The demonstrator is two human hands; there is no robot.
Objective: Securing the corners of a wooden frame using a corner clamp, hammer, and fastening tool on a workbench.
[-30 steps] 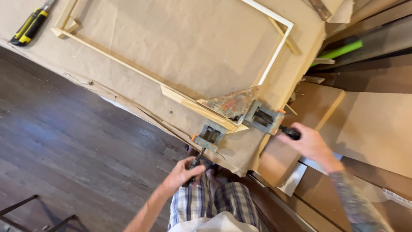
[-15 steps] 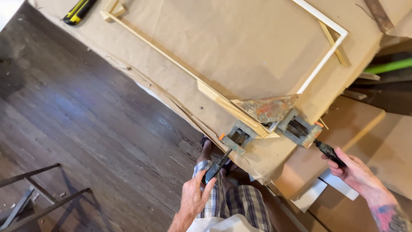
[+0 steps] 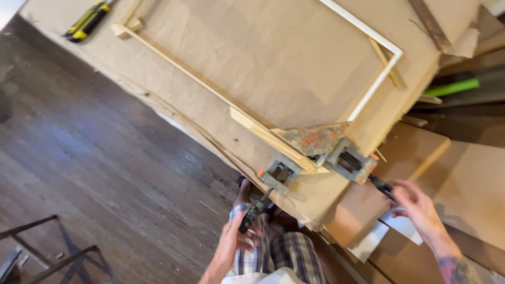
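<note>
At the table edge, both hands' grip pinches the corner clamp (image 3: 315, 158) handles: left hand (image 3: 231, 246), right hand (image 3: 418, 205).

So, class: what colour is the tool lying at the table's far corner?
Yellow and black utility knife, clearest in the head view.

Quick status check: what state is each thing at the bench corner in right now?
Corner clamp: closed on the frame corner.
Wooden frame: flat on the paper-covered table.
Left hand: gripping the left clamp handle.
Right hand: on the right clamp handle.
Utility knife: lying untouched.
</note>
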